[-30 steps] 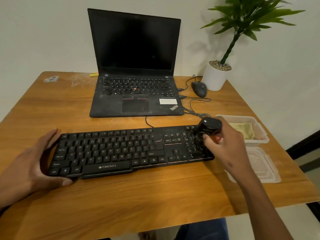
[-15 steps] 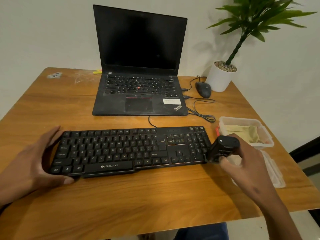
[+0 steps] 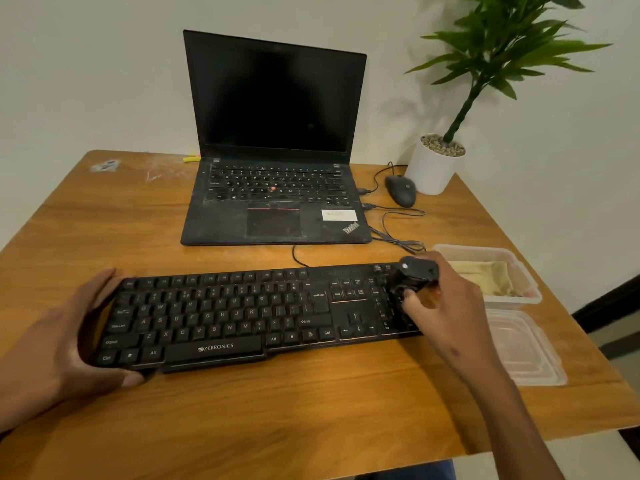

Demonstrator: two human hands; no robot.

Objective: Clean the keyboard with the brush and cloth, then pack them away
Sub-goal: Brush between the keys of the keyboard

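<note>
Half a second before, the right hand (image 3: 446,306) had held the brush (image 3: 414,275) just off the keyboard's (image 3: 221,317) right end; it had since swung back over the number pad, fingers curled round the brush with its underside down on the keys at the far right corner. At the other end the left hand (image 3: 59,344) stayed put, fingers straight along the keyboard's left edge and thumb against the near edge, steadying it. Just beyond the right hand sat the tub (image 3: 526,285) with the cloth (image 3: 488,277) in it, and the lid (image 3: 530,348) lay beside that wrist.
</note>
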